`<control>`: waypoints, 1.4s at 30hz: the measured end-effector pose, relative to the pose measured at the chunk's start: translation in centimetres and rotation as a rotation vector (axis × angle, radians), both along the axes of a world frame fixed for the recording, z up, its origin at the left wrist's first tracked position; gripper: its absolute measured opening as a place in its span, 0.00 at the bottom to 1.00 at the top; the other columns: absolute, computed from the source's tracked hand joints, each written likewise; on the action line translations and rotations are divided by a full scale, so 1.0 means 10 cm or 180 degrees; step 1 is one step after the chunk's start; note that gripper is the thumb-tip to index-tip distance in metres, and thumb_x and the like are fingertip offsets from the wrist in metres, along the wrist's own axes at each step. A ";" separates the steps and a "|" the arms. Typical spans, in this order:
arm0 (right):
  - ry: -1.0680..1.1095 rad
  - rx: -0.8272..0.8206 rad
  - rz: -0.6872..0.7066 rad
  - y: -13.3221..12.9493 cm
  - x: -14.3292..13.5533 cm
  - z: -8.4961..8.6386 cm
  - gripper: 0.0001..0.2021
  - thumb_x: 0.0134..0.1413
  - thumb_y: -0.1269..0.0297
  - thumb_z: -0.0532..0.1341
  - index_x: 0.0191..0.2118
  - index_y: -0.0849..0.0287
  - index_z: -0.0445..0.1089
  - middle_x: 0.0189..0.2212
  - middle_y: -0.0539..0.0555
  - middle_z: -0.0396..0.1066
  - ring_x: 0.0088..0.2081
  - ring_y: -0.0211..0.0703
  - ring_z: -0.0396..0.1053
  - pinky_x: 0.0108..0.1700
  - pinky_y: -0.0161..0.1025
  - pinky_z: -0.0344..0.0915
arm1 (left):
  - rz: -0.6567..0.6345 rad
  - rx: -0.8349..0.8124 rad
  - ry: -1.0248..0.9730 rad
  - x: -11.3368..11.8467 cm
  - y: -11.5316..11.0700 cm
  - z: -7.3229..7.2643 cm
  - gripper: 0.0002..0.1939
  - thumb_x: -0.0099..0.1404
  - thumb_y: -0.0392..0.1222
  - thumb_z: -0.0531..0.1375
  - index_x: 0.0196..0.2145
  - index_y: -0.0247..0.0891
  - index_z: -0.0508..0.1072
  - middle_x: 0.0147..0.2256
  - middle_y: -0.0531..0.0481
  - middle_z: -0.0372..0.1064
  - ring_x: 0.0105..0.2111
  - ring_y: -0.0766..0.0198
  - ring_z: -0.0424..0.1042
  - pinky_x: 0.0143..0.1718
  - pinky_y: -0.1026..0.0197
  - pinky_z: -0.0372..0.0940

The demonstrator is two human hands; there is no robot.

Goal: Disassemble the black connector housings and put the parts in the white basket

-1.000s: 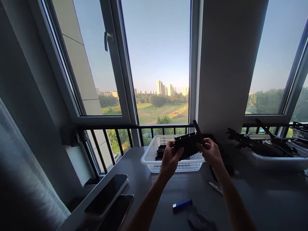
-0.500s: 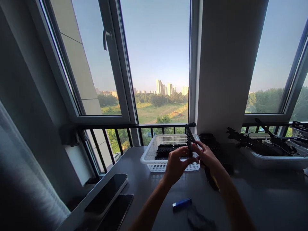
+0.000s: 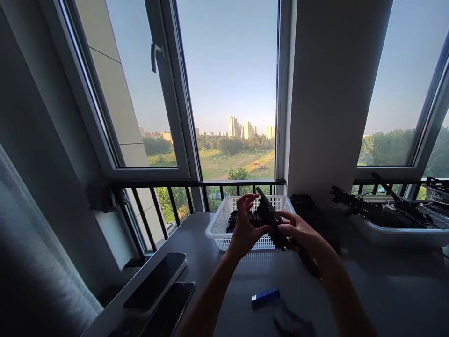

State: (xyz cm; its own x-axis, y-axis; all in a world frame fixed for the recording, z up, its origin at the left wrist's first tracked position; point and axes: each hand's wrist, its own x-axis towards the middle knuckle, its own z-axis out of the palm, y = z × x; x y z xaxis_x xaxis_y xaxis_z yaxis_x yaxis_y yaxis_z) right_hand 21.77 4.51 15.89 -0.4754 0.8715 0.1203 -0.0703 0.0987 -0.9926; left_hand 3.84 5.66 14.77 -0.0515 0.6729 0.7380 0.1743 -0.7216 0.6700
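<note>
Both hands hold a black toothed part (image 3: 269,214), tilted, above the front right of a white mesh basket (image 3: 217,232). My left hand (image 3: 244,229) grips its left side, thumb below and fingers raised at the upper edge. On the right side, my right hand (image 3: 297,229) pinches it between thumb and fingers. Similar black parts (image 3: 233,220) lie inside the basket, partly hidden by my left hand. A dark object with a bit of yellow (image 3: 310,263) shows beneath my right hand; I cannot make out what it is.
Two phones (image 3: 157,281) (image 3: 170,309) lie at the table's left. A blue object (image 3: 265,298) and a dark crumpled item (image 3: 291,320) are near the front. Black parts (image 3: 307,206) stand by the wall; a white tray (image 3: 400,230) with black pieces is at the right.
The black part has turned from nearly upright to a broader, leftward tilt. My left hand has shifted slightly left, its fingers rising and spreading along the part.
</note>
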 end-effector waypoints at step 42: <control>-0.1966 0.2407 -0.1701 0.05 0.20 0.02 0.28 0.55 0.39 0.55 0.18 0.57 0.54 0.15 0.46 0.55 0.19 0.34 0.51 0.24 0.35 0.48 | 0.0637 0.0135 -0.0332 -0.10 0.09 -0.02 0.17 0.42 0.30 0.61 0.28 0.41 0.57 0.29 0.57 0.57 0.29 0.68 0.57 0.31 0.66 0.56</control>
State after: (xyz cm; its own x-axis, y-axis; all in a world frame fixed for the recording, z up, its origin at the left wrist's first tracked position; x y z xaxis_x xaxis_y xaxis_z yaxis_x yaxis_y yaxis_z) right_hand 23.79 5.04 16.09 -0.2225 0.7842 0.5793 0.6474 0.5631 -0.5136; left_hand 2.85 6.58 14.60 -0.2583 0.6101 0.7490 0.2482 -0.7074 0.6618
